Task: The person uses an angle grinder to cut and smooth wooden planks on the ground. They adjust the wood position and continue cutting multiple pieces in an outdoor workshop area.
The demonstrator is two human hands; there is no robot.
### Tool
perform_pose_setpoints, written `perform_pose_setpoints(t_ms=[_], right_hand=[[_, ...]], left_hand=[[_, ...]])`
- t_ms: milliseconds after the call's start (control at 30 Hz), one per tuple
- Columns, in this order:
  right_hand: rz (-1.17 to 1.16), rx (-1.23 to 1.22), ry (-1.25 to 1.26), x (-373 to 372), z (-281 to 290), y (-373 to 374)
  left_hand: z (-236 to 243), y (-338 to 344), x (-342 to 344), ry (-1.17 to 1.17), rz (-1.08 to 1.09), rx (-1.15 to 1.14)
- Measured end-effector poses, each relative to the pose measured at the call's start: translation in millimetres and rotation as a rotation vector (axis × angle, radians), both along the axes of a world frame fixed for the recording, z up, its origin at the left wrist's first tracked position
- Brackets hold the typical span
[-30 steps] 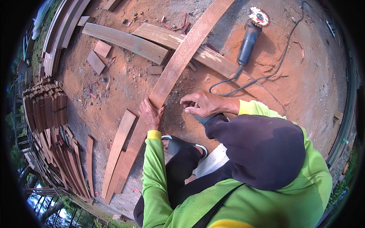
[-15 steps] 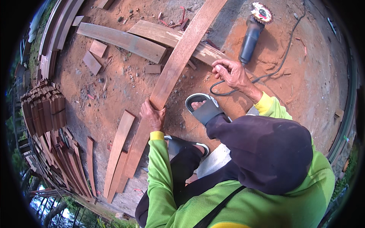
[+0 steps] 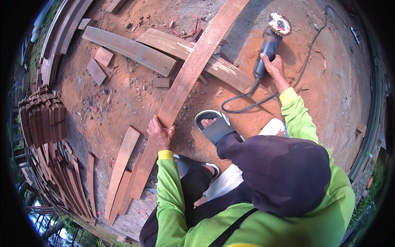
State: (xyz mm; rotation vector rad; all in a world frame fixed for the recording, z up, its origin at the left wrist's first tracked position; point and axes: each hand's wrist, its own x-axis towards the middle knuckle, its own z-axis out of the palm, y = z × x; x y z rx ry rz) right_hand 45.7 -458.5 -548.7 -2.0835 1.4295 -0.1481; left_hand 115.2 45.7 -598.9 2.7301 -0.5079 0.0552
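In the head view, the left forearm, in a green sleeve with a yellow cuff, rises almost straight from the lower edge, and the left hand (image 3: 161, 133) lies across a long plank (image 3: 195, 68), its grip closed over the width with the thumb toward the right edge. The plank slants from the lower left up past the top of the picture, crossing over a pale-scarred board (image 3: 175, 45) on the ground. The right arm reaches forward from beyond the dark head covering (image 3: 288, 168), wrist angled up and leftward; the right hand (image 3: 275, 69) has its grip wrapped about the body of an angle grinder (image 3: 267, 50), thumb laid along it (the other fingertips are hidden). The grinder rests on reddish dirt right of the plank, its toothed disc (image 3: 280, 24) pointing away and its cord (image 3: 242, 110) looping below.
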Motion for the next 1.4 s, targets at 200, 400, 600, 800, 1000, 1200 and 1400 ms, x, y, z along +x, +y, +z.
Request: perform_pose_setpoints(t_ms=[200,400,600,800,1000,1200,1400], right_hand=[[0.009,0.117,0.068,19,16,-11],[-0.041,0.105,-0.097,22,7,-21],[-0.113,0.496,-0.384,23,40,-28],[-0.083,0.492,-0.5,8,48,-30],[0.06,0.435,-0.592,5,94,64],[0.1,0.262,-0.726,22,110,135],[0.011,0.361,-0.751,9,93,109]], left_hand=[[6,-9,-1,0.048,-0.03,0.056],[24,-28,-5,-0.064,-0.025,0.124],[75,-86,7,-0.196,-0.151,-0.143],[110,-198,-6,0.182,-0.278,-0.661],[146,-283,-16,1.068,-0.185,-0.895],[136,-279,-13,1.088,-0.119,-1.17],[154,-272,7,1.576,-0.202,-1.203]])
